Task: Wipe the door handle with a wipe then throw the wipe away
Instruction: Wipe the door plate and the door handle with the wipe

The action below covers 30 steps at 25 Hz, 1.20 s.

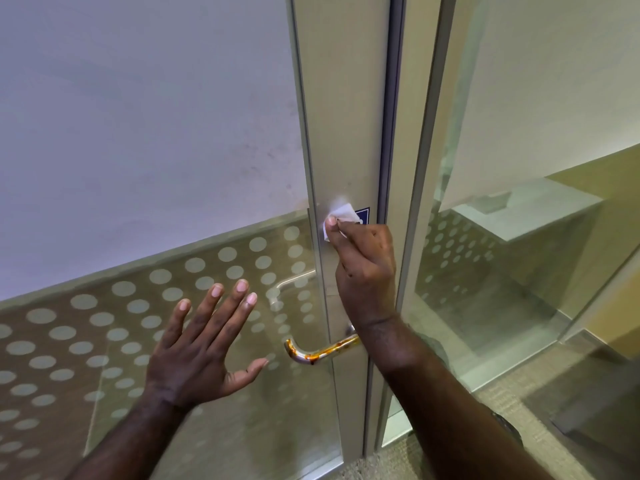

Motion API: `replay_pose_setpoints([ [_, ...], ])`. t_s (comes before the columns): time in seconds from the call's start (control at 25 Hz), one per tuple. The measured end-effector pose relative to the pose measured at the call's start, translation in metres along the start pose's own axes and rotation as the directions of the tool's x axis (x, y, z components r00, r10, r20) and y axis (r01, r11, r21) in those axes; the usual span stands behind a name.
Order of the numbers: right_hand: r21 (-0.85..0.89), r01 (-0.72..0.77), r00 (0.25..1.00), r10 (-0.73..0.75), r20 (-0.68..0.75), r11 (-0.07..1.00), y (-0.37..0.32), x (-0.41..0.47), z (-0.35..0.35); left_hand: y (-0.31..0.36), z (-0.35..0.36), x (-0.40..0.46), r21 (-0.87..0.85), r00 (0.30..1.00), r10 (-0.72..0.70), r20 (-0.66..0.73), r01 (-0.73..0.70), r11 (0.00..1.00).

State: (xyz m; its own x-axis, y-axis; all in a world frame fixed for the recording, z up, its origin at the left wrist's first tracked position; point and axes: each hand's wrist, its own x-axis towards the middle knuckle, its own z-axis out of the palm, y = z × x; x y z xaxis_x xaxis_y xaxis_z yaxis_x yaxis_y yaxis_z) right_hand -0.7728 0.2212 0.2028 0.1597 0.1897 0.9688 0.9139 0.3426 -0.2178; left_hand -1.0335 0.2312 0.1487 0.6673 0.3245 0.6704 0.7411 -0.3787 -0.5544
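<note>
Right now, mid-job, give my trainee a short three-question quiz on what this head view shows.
1. True or false: the wipe is pressed against the door handle.
2. Which hand holds the wipe? A) the left hand B) the right hand C) both
3. Fill in: the brownish smears on the handle sit ____ the right hand (above/below).

Key:
1. False. The wipe is up on the metal door frame, beside a small blue sticker, well above the handle.
2. B. The right hand pinches it at the fingertips; the left hand is spread open and empty in front of the dotted glass.
3. Below.
</note>
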Motion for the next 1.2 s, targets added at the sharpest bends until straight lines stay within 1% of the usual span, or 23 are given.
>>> replay_pose_setpoints([
  [0.08,0.029,0.009,0.999,-0.008,-0.038,1.0,-0.002,0.013,0.002,-0.001,-0.001,0.001,0.004,1.0,0.013,0.001,-0.013,1.0],
  [0.16,0.067,0.054,0.996,-0.048,-0.079,0.996,0.0,0.023,0.007,-0.002,-0.001,0.001,0.007,1.0,0.019,-0.001,-0.019,1.0],
  [0.24,0.077,0.083,0.995,-0.079,-0.059,0.994,0.002,0.016,0.007,-0.001,-0.001,0.002,0.008,1.0,0.024,0.005,-0.024,1.0],
  [0.28,0.077,0.088,0.996,-0.087,-0.023,0.993,0.004,0.005,0.004,-0.001,-0.001,0.002,0.006,1.0,0.025,0.006,-0.025,1.0],
  [0.36,0.073,0.093,0.988,-0.101,0.119,0.993,0.008,-0.021,-0.011,-0.001,-0.002,0.003,0.005,1.0,0.028,0.0,-0.028,1.0],
  [0.44,0.091,0.097,0.952,-0.119,0.282,0.991,0.016,-0.042,-0.03,-0.001,-0.002,0.002,0.008,1.0,0.025,-0.006,-0.025,1.0],
  [0.52,0.117,0.093,0.923,-0.129,0.362,0.989,0.023,-0.055,-0.049,-0.001,-0.002,0.003,0.019,1.0,0.021,-0.012,-0.021,1.0],
  [0.6,0.1,0.034,0.926,-0.069,0.37,0.994,0.03,-0.065,-0.066,-0.001,-0.001,0.003,0.032,0.999,0.029,-0.017,-0.028,0.999],
  [0.68,0.037,-0.078,0.94,0.061,0.335,0.996,0.038,-0.077,-0.079,-0.001,0.001,0.003,0.036,0.999,0.037,-0.024,-0.036,0.999],
  [0.72,0.012,-0.13,0.933,0.118,0.34,0.992,0.042,-0.083,-0.084,0.0,0.001,0.002,0.036,0.999,0.033,-0.028,-0.032,0.999],
  [0.8,-0.007,-0.163,0.892,0.151,0.425,0.987,0.046,-0.094,-0.088,0.001,0.002,0.002,0.038,0.999,0.027,-0.036,-0.026,0.999],
  [0.96,0.011,-0.104,0.784,0.075,0.616,0.995,0.041,-0.102,-0.084,0.001,0.003,0.001,0.052,0.998,0.017,-0.054,-0.014,0.999],
  [1.04,0.03,-0.1,0.704,0.049,0.708,0.995,0.04,-0.103,-0.086,0.002,0.004,0.001,0.057,0.998,0.024,-0.063,-0.021,0.998],
  [1.12,0.058,-0.112,0.604,0.022,0.797,0.992,0.043,-0.104,-0.092,0.002,0.005,0.0,0.06,0.997,0.03,-0.069,-0.026,0.998],
  [1.2,0.118,-0.091,0.523,-0.053,0.851,0.989,0.051,-0.103,-0.095,0.001,0.006,-0.001,0.063,0.997,0.032,-0.069,-0.027,0.998],
])
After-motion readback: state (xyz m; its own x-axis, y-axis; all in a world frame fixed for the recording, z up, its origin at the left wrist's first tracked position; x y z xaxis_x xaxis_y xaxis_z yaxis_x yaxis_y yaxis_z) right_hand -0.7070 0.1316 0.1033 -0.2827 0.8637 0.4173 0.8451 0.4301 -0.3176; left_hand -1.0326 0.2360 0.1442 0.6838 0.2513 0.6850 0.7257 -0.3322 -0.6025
